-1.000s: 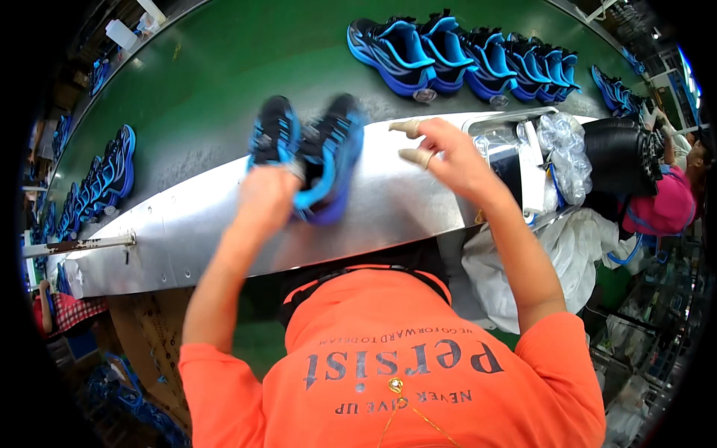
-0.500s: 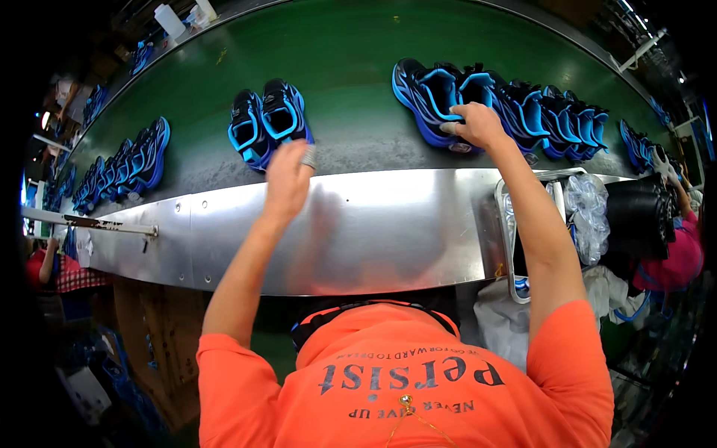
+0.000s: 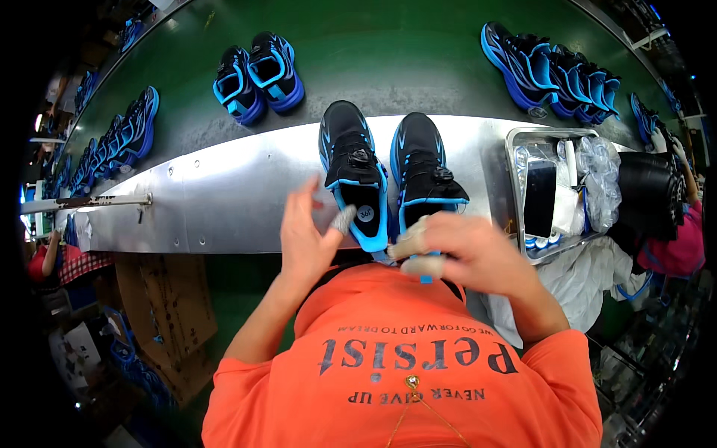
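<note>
Two black-and-blue sneakers rest side by side on the metal ledge, toes away from me: the left sneaker (image 3: 351,168) and the right sneaker (image 3: 422,164). Each has a round dial on its tongue. My left hand (image 3: 308,235) is open beside the left sneaker, fingers apart, its wrapped thumb close to the collar. With covered fingertips, my right hand (image 3: 470,252) closes around the heel of the right sneaker and hides most of it. A small blue tab shows below that hand.
On the green belt (image 3: 388,60) stand another sneaker pair (image 3: 258,78), a row at right (image 3: 553,75) and one at left (image 3: 116,145). A metal tray (image 3: 515,172) right of me holds a phone (image 3: 539,198) and plastic bags. Co-workers are at both sides.
Two sneakers from the right-hand row have come onto the ledge in front of me with my right hand. My left hand has left the other pair and moved toward me.
</note>
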`<action>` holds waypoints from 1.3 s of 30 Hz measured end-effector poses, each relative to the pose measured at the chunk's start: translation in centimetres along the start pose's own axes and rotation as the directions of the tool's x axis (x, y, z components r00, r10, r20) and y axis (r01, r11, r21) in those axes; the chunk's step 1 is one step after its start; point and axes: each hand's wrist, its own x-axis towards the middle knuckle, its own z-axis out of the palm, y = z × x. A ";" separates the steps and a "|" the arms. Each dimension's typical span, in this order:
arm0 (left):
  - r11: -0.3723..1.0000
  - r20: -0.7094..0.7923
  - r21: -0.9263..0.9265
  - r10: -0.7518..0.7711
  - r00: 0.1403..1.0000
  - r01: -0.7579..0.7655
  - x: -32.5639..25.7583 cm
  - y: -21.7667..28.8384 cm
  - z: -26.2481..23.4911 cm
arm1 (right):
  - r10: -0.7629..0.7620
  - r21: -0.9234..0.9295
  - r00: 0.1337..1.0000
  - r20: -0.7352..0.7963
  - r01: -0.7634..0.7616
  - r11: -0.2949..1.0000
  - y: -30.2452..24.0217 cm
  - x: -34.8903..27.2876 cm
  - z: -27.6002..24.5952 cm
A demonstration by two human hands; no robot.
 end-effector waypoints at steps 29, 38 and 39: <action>0.824 -0.043 0.416 0.441 0.896 -0.385 -2.3 2.5 4.2 | -0.319 -0.819 0.890 -0.326 -0.097 0.566 6.4 -2.4 3.9; 0.810 0.037 0.327 0.504 0.863 -0.487 1.4 4.9 1.8 | -0.065 -0.470 0.981 -0.185 -0.031 0.882 5.0 -2.4 -1.0; 0.809 0.036 0.326 0.506 0.862 -0.489 1.2 4.9 2.2 | -0.065 -0.472 0.980 -0.187 -0.032 0.881 5.3 -2.6 -0.5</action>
